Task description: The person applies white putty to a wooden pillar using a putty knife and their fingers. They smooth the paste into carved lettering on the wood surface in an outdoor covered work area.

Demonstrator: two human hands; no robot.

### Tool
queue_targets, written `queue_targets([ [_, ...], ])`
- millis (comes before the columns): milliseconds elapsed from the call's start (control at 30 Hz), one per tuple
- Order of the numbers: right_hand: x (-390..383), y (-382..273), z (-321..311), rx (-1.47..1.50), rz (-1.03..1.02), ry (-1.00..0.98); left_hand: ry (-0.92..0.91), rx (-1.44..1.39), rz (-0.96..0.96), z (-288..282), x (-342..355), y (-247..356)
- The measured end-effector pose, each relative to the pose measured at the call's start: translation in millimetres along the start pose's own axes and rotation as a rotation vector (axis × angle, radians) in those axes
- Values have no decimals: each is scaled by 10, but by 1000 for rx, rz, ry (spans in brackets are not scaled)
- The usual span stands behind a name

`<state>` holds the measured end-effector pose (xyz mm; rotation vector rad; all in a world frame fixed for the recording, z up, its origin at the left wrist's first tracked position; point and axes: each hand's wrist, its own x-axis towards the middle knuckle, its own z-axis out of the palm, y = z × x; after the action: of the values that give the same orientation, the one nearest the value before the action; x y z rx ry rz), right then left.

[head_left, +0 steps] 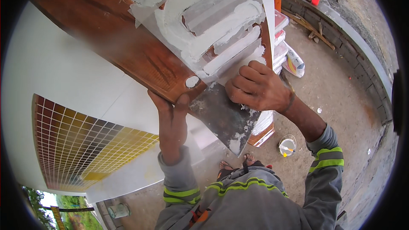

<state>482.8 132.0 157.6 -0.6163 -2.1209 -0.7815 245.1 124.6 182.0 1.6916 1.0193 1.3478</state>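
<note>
A brown wood-look board slants down from the upper left. Over its right part lies a translucent stencil sheet, smeared thickly with white paste. At the board's lower corner my left hand is closed, its thumb on top and its fingers along the edge. A dark flat plate, flecked with white paste, juts out below the stencil towards me. My right hand is a fist at the plate's upper right, by the pasted sheet. Whatever it grips is hidden under the fingers.
White bags are stacked on the right, beyond the board. On the floor stand a small bucket and, at lower left, a glass jar. A low block wall curves around the right side. A mosaic-patterned panel is at left.
</note>
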Motion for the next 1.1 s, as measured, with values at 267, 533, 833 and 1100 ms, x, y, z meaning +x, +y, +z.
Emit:
queue_targets([
  [267,59,17,-3,-12,11,17,7,63,78,1,-6,-40],
  [533,64,19,10,-37,9,28,9,-25,24,6,20,-28],
  [833,54,26,17,15,3,7,14,0,67,-2,10,-50],
  [1100,88,-2,27,107,107,45,32,-27,71,-30,-56,-28],
])
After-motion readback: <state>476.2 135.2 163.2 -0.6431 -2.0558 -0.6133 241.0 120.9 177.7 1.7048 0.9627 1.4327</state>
